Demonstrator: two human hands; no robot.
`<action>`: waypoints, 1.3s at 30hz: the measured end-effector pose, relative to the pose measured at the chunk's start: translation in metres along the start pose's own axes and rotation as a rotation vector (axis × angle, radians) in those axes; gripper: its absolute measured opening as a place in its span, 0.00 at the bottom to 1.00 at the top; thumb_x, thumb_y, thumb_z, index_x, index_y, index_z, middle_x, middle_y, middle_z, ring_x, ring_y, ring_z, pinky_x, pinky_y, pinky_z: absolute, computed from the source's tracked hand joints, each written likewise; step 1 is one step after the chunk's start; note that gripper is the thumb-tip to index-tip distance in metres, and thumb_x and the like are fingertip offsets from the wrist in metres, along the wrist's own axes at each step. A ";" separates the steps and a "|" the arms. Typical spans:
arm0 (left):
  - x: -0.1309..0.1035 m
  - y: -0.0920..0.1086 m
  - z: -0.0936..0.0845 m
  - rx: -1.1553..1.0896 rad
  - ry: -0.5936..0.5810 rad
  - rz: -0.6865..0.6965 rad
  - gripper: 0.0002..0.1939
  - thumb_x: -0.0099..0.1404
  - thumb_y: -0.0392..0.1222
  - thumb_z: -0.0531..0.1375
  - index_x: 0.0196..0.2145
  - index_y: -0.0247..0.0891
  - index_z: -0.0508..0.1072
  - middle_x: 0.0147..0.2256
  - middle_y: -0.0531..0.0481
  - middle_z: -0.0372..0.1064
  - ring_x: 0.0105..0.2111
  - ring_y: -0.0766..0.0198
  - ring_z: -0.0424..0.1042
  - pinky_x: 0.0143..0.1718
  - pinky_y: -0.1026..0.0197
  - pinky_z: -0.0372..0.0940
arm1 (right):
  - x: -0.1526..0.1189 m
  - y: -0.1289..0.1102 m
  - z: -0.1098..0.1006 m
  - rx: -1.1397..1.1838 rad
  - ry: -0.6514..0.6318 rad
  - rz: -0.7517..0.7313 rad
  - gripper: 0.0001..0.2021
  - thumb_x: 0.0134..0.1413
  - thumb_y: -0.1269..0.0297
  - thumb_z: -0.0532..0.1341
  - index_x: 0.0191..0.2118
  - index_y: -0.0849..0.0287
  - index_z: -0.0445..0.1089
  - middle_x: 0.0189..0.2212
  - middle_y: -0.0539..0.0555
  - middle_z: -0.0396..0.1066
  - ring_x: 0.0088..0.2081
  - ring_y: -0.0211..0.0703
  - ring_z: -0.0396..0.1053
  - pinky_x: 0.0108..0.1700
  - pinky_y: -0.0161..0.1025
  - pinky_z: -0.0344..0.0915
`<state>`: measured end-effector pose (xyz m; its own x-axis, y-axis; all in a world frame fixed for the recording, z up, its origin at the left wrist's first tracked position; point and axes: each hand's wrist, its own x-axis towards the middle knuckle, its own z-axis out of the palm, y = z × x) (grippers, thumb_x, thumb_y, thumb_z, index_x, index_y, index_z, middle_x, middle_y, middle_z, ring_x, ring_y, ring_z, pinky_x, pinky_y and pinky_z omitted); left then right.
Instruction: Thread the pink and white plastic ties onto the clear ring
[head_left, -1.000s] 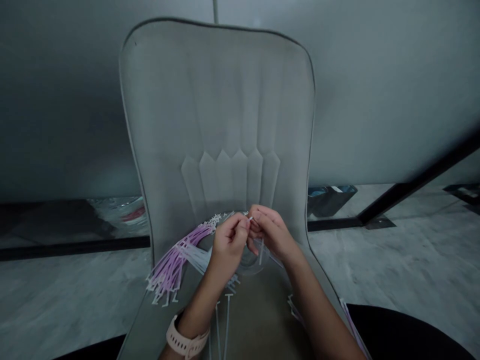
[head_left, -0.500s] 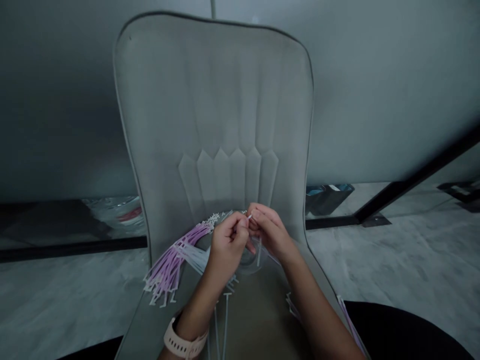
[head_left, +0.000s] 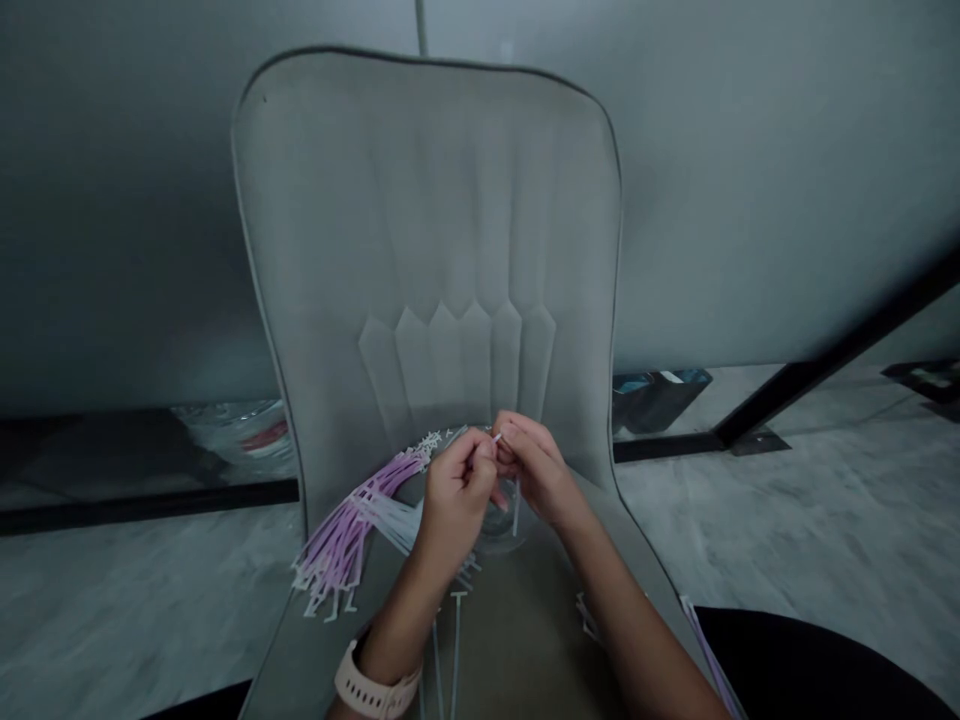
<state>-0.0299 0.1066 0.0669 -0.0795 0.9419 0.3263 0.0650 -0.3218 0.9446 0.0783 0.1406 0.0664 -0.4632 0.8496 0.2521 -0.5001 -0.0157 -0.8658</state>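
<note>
Over the chair seat my left hand [head_left: 459, 480] and my right hand [head_left: 534, 462] meet, fingertips pinched together. A thin pale cord [head_left: 496, 438] shows between them; most of it is hidden by the fingers. Another pale strand hangs below my right hand. Under the hands stands a clear round plastic container [head_left: 501, 546], partly covered. To the left, a bundle of purple cords [head_left: 337, 545] with white T-shaped ends lies fanned out. Light blue-white cords [head_left: 390, 518] cross it and run beneath my left wrist.
The padded grey chair [head_left: 435, 220] has its backrest facing me. A few loose pale cords [head_left: 456, 650] lie at the seat front, and purple ones [head_left: 709, 655] at its right edge. Behind are a glass panel, a dark box [head_left: 661, 400] and a clear plastic bag [head_left: 244, 440].
The whole view has shifted slightly, with the chair a little lower in it. Both hands keep the same pinched pose around the thin cord, with only slight finger movement.
</note>
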 end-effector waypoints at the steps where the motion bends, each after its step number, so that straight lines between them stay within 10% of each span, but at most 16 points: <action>1: 0.000 0.000 0.000 0.007 0.004 0.004 0.15 0.68 0.43 0.51 0.23 0.39 0.64 0.16 0.60 0.58 0.15 0.70 0.61 0.20 0.68 0.58 | 0.000 0.000 0.000 -0.006 -0.006 0.003 0.16 0.59 0.54 0.59 0.26 0.57 0.59 0.19 0.43 0.46 0.17 0.32 0.48 0.14 0.29 0.61; 39: 0.001 0.020 -0.002 -0.008 0.009 -0.041 0.14 0.64 0.43 0.53 0.21 0.39 0.64 0.15 0.58 0.60 0.14 0.69 0.62 0.18 0.67 0.59 | -0.003 -0.010 0.003 -0.084 -0.052 -0.029 0.18 0.60 0.51 0.59 0.26 0.57 0.59 0.19 0.44 0.51 0.18 0.33 0.51 0.20 0.31 0.59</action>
<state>-0.0307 0.1009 0.0858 -0.0912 0.9533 0.2878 0.0532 -0.2840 0.9574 0.0830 0.1367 0.0753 -0.4876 0.8208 0.2977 -0.4519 0.0545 -0.8904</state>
